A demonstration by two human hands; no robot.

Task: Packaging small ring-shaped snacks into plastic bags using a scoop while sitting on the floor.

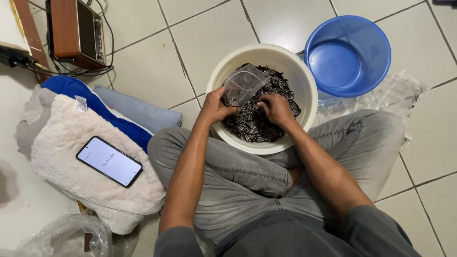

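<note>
I sit cross-legged on a tiled floor with a cream round basin in front of my knees. It holds many small black-and-white patterned pieces. My left hand grips a small clear plastic bag by its lower edge, holding it up over the basin. My right hand is down in the patterned pieces, fingers curled into them just beside the bag's mouth. What the right fingers hold is hidden.
An empty blue bucket stands behind the basin at the right, with crumpled clear plastic bags beside it. At the left lie a fluffy white cushion with a phone on it, a blue pillow, and a wooden radio.
</note>
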